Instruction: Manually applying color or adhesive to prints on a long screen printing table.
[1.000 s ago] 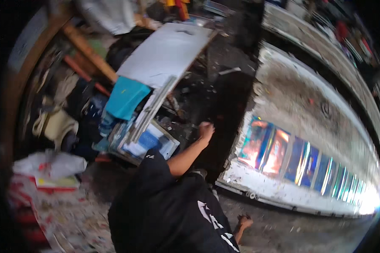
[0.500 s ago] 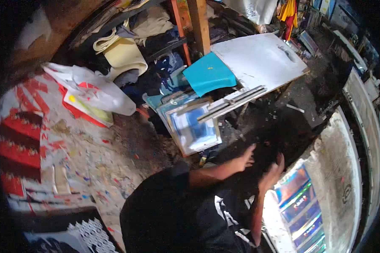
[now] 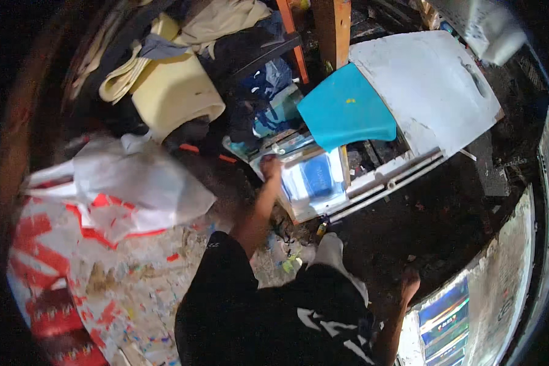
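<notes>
The left hand (image 3: 271, 166) is at the left edge of a flat frame (image 3: 317, 180) with a blue middle, and I cannot tell if it grips it. The frame is just below a teal sheet (image 3: 348, 108). The right hand (image 3: 410, 283) is curled near a long counter (image 3: 505, 287) with shiny sheets (image 3: 448, 320), its grip unclear

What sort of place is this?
Likely a cluttered print workshop, perhaps screen printing: there's a paint-spattered surface, a framed blue-and-white panel, and a row of glossy sheets on a long stained bench.
</notes>
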A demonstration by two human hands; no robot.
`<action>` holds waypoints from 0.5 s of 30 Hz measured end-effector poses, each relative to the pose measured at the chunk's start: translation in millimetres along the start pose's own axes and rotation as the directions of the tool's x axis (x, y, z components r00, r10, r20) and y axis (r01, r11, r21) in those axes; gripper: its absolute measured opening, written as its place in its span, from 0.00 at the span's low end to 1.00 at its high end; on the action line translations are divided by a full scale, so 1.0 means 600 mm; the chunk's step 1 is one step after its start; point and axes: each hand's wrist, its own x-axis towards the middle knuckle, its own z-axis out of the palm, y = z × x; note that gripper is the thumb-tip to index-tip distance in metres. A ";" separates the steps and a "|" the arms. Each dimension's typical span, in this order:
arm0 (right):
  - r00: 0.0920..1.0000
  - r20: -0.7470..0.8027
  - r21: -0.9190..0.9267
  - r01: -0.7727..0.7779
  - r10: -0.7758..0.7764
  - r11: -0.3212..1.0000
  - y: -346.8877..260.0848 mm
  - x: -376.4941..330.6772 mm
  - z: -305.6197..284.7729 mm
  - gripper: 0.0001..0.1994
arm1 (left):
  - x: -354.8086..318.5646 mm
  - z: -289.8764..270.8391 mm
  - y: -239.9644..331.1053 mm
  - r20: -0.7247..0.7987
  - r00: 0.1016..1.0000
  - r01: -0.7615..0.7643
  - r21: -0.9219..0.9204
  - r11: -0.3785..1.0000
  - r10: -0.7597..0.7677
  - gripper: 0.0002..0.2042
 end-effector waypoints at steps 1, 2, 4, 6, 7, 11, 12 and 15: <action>0.990 0.027 -0.254 -0.127 0.138 0.959 0.027 -0.018 0.006 0.18 | 0.059 -0.011 -0.005 -0.096 0.995 0.059 0.200 0.978 -0.041 0.04; 0.968 0.088 0.049 -0.242 0.237 0.969 0.084 -0.047 0.000 0.20 | 0.119 -0.008 0.003 -0.198 0.978 0.131 0.375 0.918 -0.059 0.05; 1.000 0.006 -0.247 -0.021 0.023 0.969 0.096 -0.093 0.006 0.19 | 0.209 -0.026 0.025 -0.155 0.937 -0.091 0.756 0.648 0.312 0.09; 0.983 -0.174 -0.406 -0.119 0.051 0.906 0.139 -0.167 -0.047 0.19 | 0.212 0.113 0.143 0.063 0.950 -0.262 0.696 0.668 0.306 0.13; 0.970 0.051 -0.408 -0.198 0.239 0.891 0.136 -0.162 -0.057 0.18 | 0.247 0.103 0.178 0.114 0.926 -0.326 0.722 0.611 0.360 0.13; 0.881 0.284 -0.289 -0.298 0.378 0.910 -0.002 -0.130 -0.054 0.17 | 0.391 0.014 0.184 0.406 0.720 -0.612 0.754 0.240 0.562 0.14; 0.880 0.273 -0.301 -0.307 0.390 0.903 0.011 -0.128 -0.057 0.17 | 0.408 0.014 0.169 0.467 0.707 -0.599 0.795 0.099 0.531 0.14; 0.945 0.327 -0.309 0.084 0.023 0.947 0.118 -0.124 -0.028 0.17 | 0.545 -0.052 0.118 0.373 0.772 -0.503 0.853 0.138 0.515 0.15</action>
